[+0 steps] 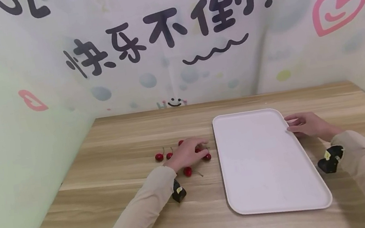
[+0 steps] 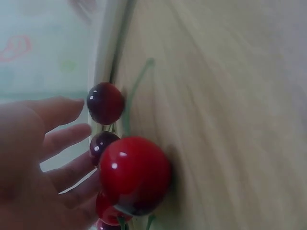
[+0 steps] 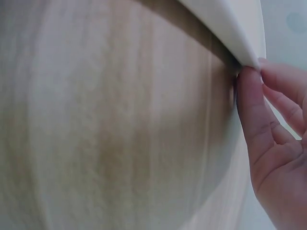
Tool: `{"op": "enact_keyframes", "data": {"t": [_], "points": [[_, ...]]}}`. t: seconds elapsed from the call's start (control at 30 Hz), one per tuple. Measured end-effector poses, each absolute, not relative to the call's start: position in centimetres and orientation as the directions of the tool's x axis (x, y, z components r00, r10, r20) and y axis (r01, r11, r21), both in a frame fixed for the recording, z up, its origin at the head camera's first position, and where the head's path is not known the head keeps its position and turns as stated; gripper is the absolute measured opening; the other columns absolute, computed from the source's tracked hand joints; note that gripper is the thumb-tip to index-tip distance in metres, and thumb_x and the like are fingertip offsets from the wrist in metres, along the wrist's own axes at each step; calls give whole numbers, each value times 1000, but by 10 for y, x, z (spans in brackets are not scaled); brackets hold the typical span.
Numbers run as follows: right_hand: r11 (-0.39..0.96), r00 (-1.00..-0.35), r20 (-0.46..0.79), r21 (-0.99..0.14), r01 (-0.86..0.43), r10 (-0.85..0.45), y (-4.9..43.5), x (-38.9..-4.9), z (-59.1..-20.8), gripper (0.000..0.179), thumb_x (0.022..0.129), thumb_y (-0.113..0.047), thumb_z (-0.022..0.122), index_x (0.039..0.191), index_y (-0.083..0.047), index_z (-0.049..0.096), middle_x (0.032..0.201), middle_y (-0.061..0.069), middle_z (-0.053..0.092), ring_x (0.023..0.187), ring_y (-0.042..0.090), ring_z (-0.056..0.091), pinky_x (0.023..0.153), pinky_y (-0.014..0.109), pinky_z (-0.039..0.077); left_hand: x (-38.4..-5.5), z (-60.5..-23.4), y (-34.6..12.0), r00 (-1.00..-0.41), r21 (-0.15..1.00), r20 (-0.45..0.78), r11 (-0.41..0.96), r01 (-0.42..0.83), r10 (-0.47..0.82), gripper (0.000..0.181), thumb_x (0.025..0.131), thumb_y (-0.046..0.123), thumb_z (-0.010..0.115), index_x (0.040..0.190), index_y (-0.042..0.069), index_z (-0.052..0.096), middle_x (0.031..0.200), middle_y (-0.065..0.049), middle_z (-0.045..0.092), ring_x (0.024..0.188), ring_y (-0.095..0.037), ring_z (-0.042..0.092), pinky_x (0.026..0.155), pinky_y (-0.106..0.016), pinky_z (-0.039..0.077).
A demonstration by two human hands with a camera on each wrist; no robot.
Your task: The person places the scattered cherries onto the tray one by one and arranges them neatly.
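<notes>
Several red cherries with thin stems lie on the wooden table, left of a white tray [image 1: 263, 165]. Over this cluster reaches my left hand [image 1: 187, 154], fingers loosely extended toward the tray. One cherry [image 1: 188, 171] lies on the near side of that hand, another cherry [image 1: 159, 157] to its left. In the left wrist view a fingertip is close to a dark cherry [image 2: 105, 103]; whether they touch I cannot tell. A brighter cherry [image 2: 136, 173] fills the foreground there. At the tray's right rim, my right hand [image 1: 312, 126] pinches the edge between thumb [image 3: 254, 105] and fingers.
The wooden table [image 1: 129, 211] reaches back to a printed cloth wall [image 1: 122, 87] with dark writing. A dark wrist camera [image 1: 179, 193] sits at the left cuff, and another wrist camera [image 1: 330, 159] at the right cuff near the tray's side.
</notes>
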State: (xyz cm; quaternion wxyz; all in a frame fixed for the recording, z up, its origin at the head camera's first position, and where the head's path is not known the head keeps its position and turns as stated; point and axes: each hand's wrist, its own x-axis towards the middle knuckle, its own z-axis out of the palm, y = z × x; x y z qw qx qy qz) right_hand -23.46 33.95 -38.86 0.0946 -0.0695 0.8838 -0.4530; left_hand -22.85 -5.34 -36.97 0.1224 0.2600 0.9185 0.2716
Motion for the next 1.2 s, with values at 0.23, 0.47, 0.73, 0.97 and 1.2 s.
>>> {"op": "enact_keyframes", "data": {"t": [0.23, 0.47, 0.73, 0.97, 1.2], "points": [[514, -964, -141, -858, 6, -225, 339, -233, -384, 51, 83, -3, 59, 122, 18, 34, 93, 19, 58, 73, 7, 59, 68, 28, 51, -232, -369, -54, -839, 610, -138, 713, 347, 527, 36, 88, 21, 54, 122, 10, 53, 119, -5, 54, 107, -17, 50, 91, -33, 38], [491, -962, -163, -871, 35, -221, 341, -235, -384, 54, 82, -5, 61, 123, 17, 33, 93, 17, 59, 74, 8, 60, 69, 30, 51, -236, -366, -51, -847, 650, -207, 716, 254, 489, 37, 88, 19, 55, 123, 8, 51, 108, -7, 57, 96, -17, 52, 77, -28, 44], [463, -959, -166, -886, 42, -230, 341, -237, -386, 54, 82, -3, 60, 123, 17, 32, 90, 13, 60, 74, 7, 59, 69, 29, 51, -240, -363, -46, -854, 630, -251, 746, 214, 457, 27, 87, 16, 55, 113, 7, 59, 96, -3, 59, 81, -14, 51, 63, -22, 42], [481, -958, -175, -876, 46, -226, 339, -236, -383, 52, 83, -3, 59, 123, 17, 32, 90, 13, 60, 73, 7, 59, 68, 29, 51, -243, -367, -43, -860, 628, -243, 749, 212, 448, 20, 86, 14, 56, 104, 6, 62, 88, -2, 59, 77, -13, 51, 63, -21, 41], [486, -958, -175, -873, 44, -227, 340, -235, -384, 51, 83, -2, 58, 123, 17, 32, 88, 11, 59, 73, 7, 58, 69, 29, 51, -244, -370, -40, -866, 635, -236, 745, 207, 441, 14, 83, 12, 59, 96, 7, 63, 82, -1, 58, 74, -13, 51, 62, -22, 41]]}}
